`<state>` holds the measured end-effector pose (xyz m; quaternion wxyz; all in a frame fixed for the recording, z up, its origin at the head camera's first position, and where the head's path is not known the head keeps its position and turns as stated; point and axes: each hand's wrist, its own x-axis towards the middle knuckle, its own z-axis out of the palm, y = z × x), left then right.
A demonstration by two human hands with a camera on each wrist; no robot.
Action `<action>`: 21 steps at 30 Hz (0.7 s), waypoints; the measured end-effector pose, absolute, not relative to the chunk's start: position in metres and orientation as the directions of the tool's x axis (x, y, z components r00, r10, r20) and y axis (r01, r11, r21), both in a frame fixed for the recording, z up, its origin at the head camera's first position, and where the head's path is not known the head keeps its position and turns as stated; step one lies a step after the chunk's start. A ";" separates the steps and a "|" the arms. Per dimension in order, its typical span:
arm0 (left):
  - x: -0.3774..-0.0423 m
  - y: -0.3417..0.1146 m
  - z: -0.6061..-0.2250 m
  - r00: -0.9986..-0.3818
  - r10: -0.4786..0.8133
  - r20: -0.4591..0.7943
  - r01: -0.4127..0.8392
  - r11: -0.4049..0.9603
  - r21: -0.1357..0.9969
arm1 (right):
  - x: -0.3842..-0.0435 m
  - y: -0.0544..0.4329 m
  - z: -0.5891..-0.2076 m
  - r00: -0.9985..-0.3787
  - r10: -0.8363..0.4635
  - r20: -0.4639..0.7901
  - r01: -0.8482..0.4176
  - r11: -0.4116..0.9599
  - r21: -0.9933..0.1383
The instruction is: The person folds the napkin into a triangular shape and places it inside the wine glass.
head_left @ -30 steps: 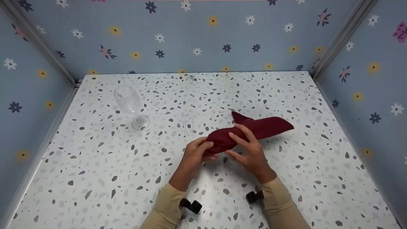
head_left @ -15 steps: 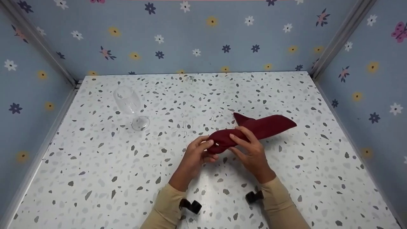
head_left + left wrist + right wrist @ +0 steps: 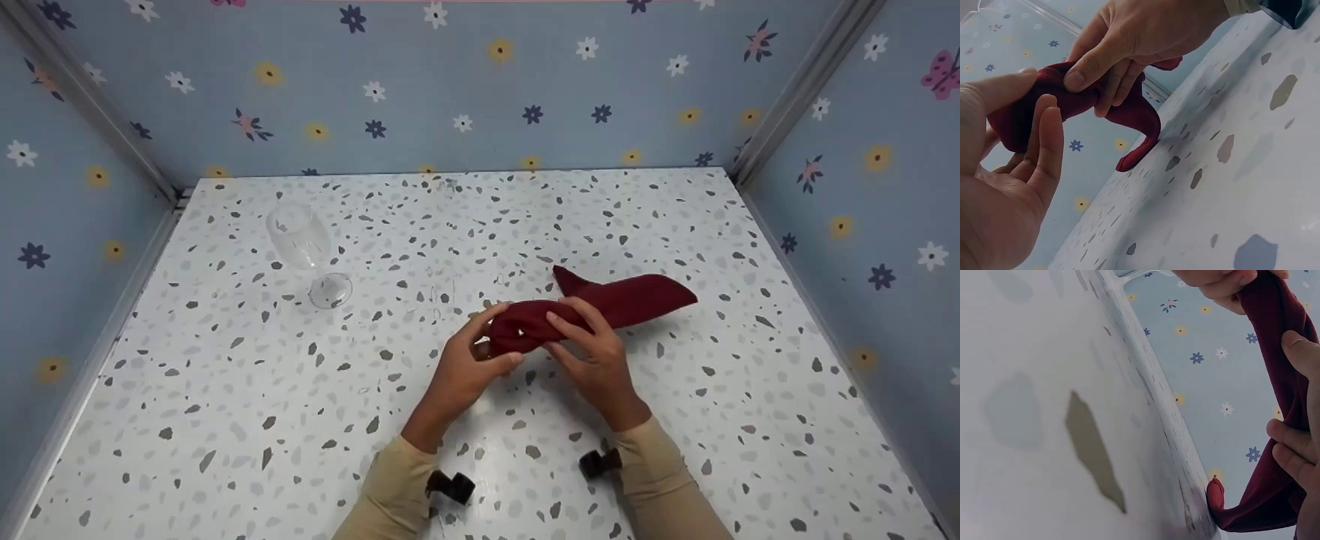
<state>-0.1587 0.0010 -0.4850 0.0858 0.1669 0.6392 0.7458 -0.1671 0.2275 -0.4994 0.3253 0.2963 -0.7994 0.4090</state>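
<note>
A dark red cloth napkin (image 3: 641,298), gathered into a long roll, slants across the middle right of the head view. Its left end is bunched, with a small gap in the folds. My left hand (image 3: 466,361) holds that end, fingers at the far side and thumb at the near side. Farther along the roll, my right hand (image 3: 600,358) grips the cloth between thumb and fingers. Beyond it the napkin spreads into a wide loose tail and a small pointed corner. In the left wrist view, the tail (image 3: 1145,121) droops down to the tabletop.
A clear stemmed glass (image 3: 300,238) is at the back left of the speckled white table (image 3: 247,390). Blue flowered panels (image 3: 465,90) enclose the back and both sides. Each sleeved wrist carries a small black camera.
My left hand has shifted its hold: the thumb slid from the top of the bunched end to its near side, and the fingers spread wider. The right hand stays nearly in place.
</note>
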 end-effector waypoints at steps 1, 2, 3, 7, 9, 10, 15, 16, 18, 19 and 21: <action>-0.158 0.001 -0.485 -0.933 0.332 0.139 0.093 -0.152 0.984 | -0.167 0.228 -0.500 -0.613 -0.210 0.762 -0.741 0.487 -0.462; -0.158 0.001 -0.485 -0.937 0.321 0.140 0.101 -0.137 0.985 | -0.168 0.228 -0.500 -0.614 -0.216 0.759 -0.741 0.490 -0.459; -0.158 0.002 -0.485 -0.940 0.310 0.142 0.110 -0.119 0.987 | -0.168 0.229 -0.500 -0.614 -0.222 0.757 -0.741 0.494 -0.455; -0.159 0.004 -0.487 -0.947 0.259 0.192 0.194 -0.019 0.981 | -0.167 0.231 -0.499 -0.622 -0.230 0.748 -0.733 0.508 -0.453; -0.159 0.004 -0.488 -0.944 0.235 0.232 0.246 0.034 0.969 | -0.167 0.231 -0.499 -0.619 -0.234 0.749 -0.733 0.514 -0.445; -0.160 0.005 -0.489 -0.941 0.226 0.253 0.272 0.058 0.960 | -0.168 0.231 -0.499 -0.616 -0.234 0.752 -0.735 0.514 -0.442; -0.160 0.005 -0.491 -0.929 0.201 0.309 0.341 0.145 0.929 | -0.169 0.232 -0.500 -0.596 -0.249 0.763 -0.751 0.509 -0.421; -0.160 0.005 -0.491 -0.929 0.200 0.313 0.346 0.161 0.924 | -0.170 0.231 -0.500 -0.592 -0.254 0.765 -0.754 0.508 -0.416; -0.159 0.004 -0.491 -0.928 0.198 0.316 0.354 0.196 0.915 | -0.170 0.231 -0.500 -0.585 -0.266 0.766 -0.759 0.512 -0.402; -0.159 0.004 -0.491 -0.928 0.198 0.317 0.356 0.211 0.910 | -0.170 0.231 -0.500 -0.584 -0.271 0.765 -0.759 0.516 -0.397; -0.159 0.004 -0.492 -0.925 0.199 0.324 0.366 0.239 0.899 | -0.170 0.231 -0.500 -0.586 -0.282 0.760 -0.757 0.524 -0.389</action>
